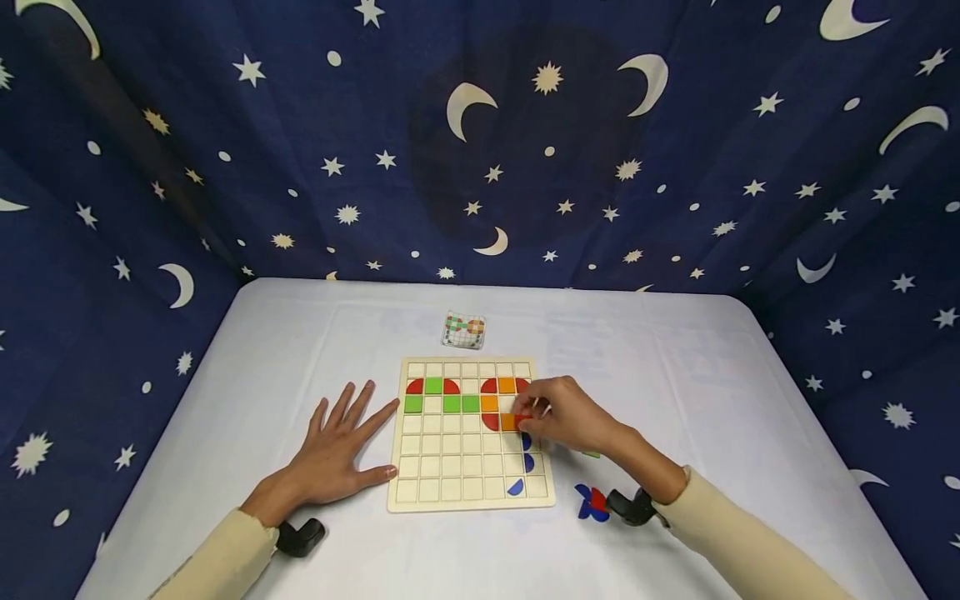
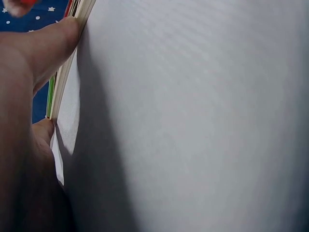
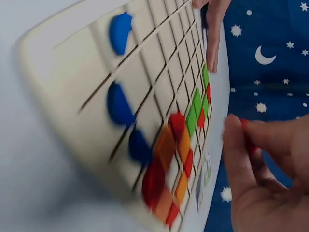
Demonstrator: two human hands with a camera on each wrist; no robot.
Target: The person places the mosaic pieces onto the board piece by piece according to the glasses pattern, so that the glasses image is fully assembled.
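The left hand [image 1: 337, 454] is spreading its fingers, thumb and index fingertips touching the left edge of a pale, nearly square gridded board [image 1: 450, 467]. The board is lying flat on the white cloth-covered worktop [image 1: 315, 333], its side edges running away from the person. Above its right side, the right hand [image 1: 566, 412] is pinching a small red piece [image 3: 248, 137]; fingers are mostly covering it, so its long axis and direction cannot be told. Farther right, loose blue and red flat pieces [image 1: 597, 500] are lying on the worktop.
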